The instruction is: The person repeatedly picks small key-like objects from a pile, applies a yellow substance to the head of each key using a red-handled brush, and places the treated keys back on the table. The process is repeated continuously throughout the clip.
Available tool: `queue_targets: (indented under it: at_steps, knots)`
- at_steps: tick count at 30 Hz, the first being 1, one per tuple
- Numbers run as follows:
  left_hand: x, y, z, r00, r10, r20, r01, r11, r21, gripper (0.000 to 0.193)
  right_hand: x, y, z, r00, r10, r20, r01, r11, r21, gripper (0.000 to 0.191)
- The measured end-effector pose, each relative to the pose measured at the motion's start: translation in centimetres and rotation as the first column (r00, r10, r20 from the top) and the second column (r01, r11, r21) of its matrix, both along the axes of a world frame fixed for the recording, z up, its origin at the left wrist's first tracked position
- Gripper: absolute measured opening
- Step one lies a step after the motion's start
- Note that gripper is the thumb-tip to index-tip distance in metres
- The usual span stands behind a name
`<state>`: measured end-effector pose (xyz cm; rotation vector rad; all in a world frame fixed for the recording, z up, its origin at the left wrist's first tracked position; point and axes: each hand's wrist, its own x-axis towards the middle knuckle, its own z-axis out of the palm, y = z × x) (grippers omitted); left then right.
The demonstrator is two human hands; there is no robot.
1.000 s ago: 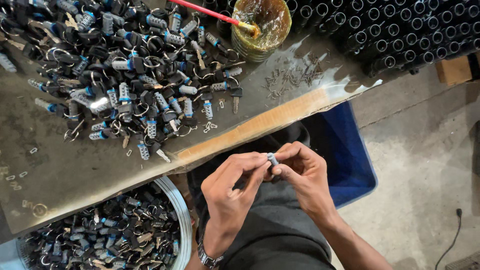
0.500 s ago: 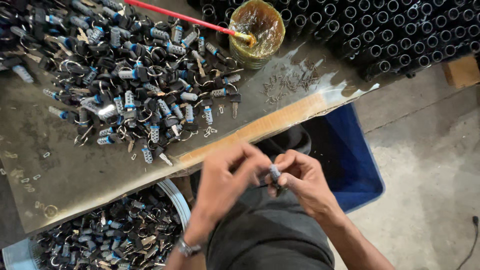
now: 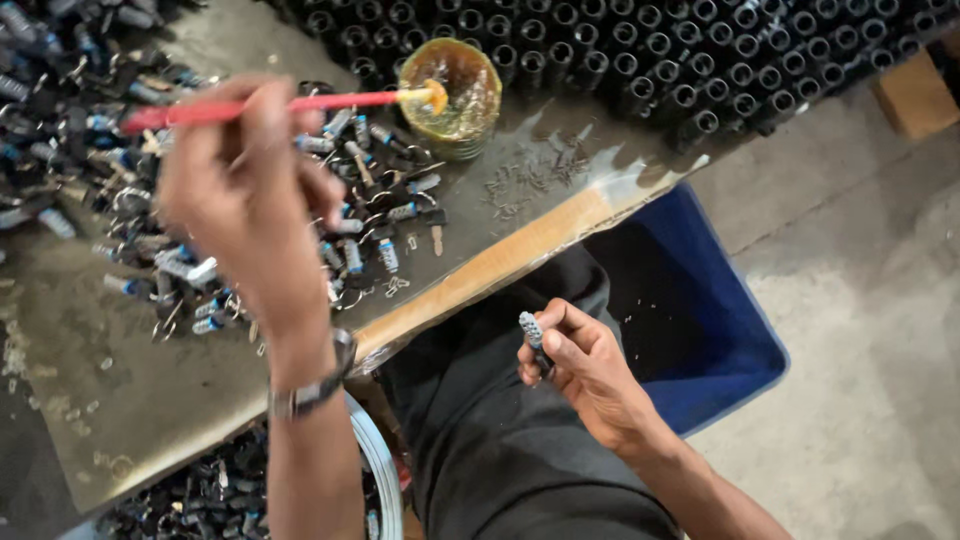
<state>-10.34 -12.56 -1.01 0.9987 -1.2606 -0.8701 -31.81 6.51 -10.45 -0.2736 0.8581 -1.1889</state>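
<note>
Workbench [image 3: 120,400] strewn with small metal parts, rows of black tubes at its far edge. Left hand [image 3: 245,200] pinches a red brush [image 3: 300,103], handle lying left–right, tip in the amber glue jar [image 3: 460,90]. Right hand [image 3: 585,365], near the lap, pinches one small ridged part [image 3: 530,328], long axis roughly upright, apparently uncoated; many parts remain.

left hand [image 3: 245,195]: raised, blurred, apparently pinching | right hand [image 3: 580,360]: low, fingers closed

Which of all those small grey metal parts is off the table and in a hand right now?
The small grey ribbed metal part pinched in the right hand, held over the lap; the others lie piled on the worktable.
</note>
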Motion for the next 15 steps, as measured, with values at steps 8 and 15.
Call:
queue_targets:
  at_steps: [8,15]
  knots:
    - [1.7,8.1,1.7,0.992,-0.014,-0.128,0.021,0.998,0.052,0.025,0.7,-1.9,1.2,0.992,0.034,0.123,-0.027,0.998,-0.059,0.026]
    - [2.8,12.0,-0.6,0.963,-0.025,-0.267,0.065,0.988,0.139,0.026,0.5,-2.3,1.6,0.998,0.024,0.061,-0.02,0.998,-0.063,0.026]
